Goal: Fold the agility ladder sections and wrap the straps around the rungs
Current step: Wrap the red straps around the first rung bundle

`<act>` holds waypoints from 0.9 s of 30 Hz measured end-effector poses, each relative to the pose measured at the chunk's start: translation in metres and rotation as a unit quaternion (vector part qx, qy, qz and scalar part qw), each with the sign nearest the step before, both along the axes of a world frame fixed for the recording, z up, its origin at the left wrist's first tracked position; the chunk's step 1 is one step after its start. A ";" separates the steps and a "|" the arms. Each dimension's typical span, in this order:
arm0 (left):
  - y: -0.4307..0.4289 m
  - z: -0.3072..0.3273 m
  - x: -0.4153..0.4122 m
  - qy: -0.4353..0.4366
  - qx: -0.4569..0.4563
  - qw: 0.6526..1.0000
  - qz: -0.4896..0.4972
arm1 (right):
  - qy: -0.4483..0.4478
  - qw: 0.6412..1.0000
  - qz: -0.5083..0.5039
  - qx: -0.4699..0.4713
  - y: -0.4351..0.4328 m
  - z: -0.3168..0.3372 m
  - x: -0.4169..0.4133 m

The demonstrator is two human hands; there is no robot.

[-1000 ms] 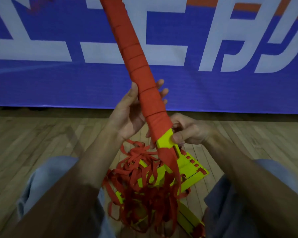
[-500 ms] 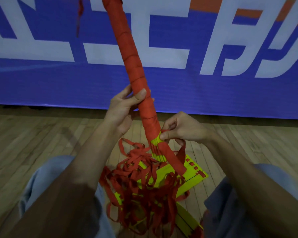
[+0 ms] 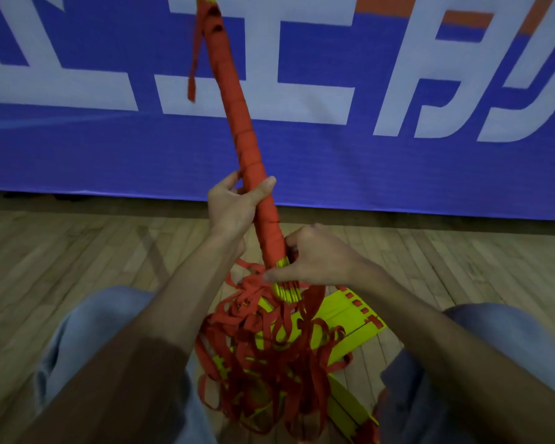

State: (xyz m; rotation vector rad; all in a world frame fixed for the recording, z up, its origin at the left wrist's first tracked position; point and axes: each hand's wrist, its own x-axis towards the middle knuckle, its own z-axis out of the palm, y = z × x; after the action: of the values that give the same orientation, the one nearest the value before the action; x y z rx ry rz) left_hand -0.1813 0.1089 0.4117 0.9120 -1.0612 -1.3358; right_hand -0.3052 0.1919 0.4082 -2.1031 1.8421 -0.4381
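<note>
Strap tangle (image 3: 263, 354) dead centre — open floor (image 3: 77, 251) either side.

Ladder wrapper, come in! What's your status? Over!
Left hand grips red strap-wrapped bundle of yellow rungs mid-length. Right hand grips its lower end. Loose red straps tangled below, not yet wrapped.

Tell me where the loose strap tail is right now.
Head view, upper centre: the loose strap tail dangles from the top of the wrapped bundle, on its left side against the blue banner, well above the left hand.

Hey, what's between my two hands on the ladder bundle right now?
In the head view, a short stretch of the strap-wrapped rung bundle runs between the left hand and the right hand.
</note>
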 end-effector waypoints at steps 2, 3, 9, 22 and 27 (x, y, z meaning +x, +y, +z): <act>0.000 0.000 0.000 -0.011 0.006 1.000 0.007 | -0.068 0.997 0.001 0.033 -0.001 0.001 -0.003; 0.000 0.002 0.001 -0.011 0.009 1.000 0.005 | -0.114 0.992 -0.005 0.052 -0.001 0.003 -0.007; 0.003 0.015 0.007 0.085 0.018 0.995 -0.043 | -0.360 0.925 0.057 0.111 0.000 0.009 -0.044; 0.022 0.008 0.013 0.147 0.067 0.913 -0.376 | -0.357 0.880 0.193 0.246 0.001 0.005 -0.034; 0.026 0.014 0.009 0.020 0.013 0.952 -0.306 | -0.233 0.943 0.105 0.214 0.001 0.011 -0.031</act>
State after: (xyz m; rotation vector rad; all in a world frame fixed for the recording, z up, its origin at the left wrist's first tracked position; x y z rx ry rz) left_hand -0.1721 0.1346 0.4260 0.5830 -1.3598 -1.8688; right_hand -0.3359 0.1928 0.4189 -1.6946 1.2882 -0.3961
